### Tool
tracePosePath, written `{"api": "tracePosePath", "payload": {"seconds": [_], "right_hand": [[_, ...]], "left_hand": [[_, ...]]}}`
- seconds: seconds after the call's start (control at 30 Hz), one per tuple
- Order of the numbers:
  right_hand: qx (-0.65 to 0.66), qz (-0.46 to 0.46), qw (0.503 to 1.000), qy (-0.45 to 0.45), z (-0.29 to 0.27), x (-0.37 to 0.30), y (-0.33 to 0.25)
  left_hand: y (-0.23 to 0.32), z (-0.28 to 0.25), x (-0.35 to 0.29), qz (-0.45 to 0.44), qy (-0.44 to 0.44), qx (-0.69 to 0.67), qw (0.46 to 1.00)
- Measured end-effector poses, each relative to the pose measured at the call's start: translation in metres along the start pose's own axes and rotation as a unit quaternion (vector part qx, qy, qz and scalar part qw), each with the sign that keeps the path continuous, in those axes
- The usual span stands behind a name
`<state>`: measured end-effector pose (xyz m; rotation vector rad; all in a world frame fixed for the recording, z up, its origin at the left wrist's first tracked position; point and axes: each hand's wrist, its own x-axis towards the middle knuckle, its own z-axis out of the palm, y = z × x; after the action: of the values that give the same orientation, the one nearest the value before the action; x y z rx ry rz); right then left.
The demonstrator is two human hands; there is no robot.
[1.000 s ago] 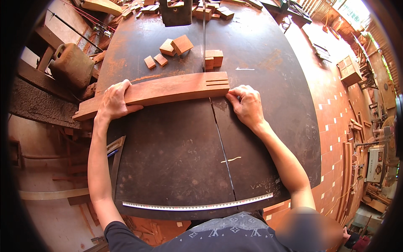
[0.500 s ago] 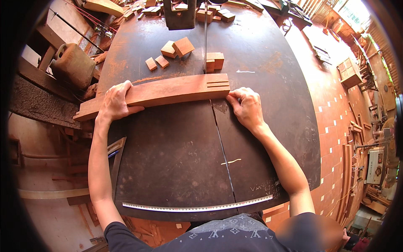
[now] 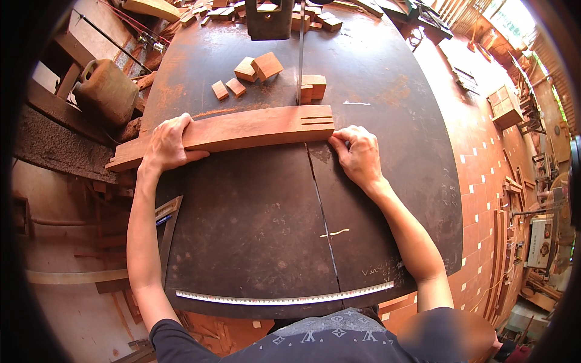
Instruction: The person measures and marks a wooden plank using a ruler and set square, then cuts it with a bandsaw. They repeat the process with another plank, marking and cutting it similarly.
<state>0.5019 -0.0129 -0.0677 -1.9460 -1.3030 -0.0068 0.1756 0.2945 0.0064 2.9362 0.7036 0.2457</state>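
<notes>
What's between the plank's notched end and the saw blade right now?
Nothing: in the head view the blade meets the far edge of the plank; small offcut blocks sit beside it.

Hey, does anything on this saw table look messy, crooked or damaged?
Small wood offcuts lie scattered beside the blade, and the plank under both hands has narrow slots cut into its right end. The dark table is scratched.

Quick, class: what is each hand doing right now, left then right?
Left hand: closed over the long wooden board, gripping it on the saw table.
Right hand: fingers curled, pressing the board's near edge at its slotted end.
</notes>
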Motion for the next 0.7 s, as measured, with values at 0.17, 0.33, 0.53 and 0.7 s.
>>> {"api": "tracePosePath", "payload": {"seconds": [0.17, 0.33, 0.53, 0.7], "right_hand": [[0.003, 0.002, 1.000, -0.003, -0.0013, 0.0003, -0.0006], [0.001, 0.000, 1.000, 0.000, -0.0015, 0.0001, -0.0016], [0.005, 0.001, 1.000, 0.000, 0.0001, 0.0005, 0.0004], [0.010, 0.001, 1.000, -0.003, -0.0001, 0.0007, 0.0029]], "left_hand": [[-0.0006, 0.0005, 0.0015, 0.004, 0.004, 0.002, 1.000], [-0.0008, -0.0001, 0.0028, 0.005, 0.003, -0.002, 1.000], [-0.0023, 0.0008, 0.0027, 0.003, 0.003, -0.001, 1.000], [-0.0025, 0.0013, 0.0035, 0.000, -0.001, 0.001, 1.000]]}}
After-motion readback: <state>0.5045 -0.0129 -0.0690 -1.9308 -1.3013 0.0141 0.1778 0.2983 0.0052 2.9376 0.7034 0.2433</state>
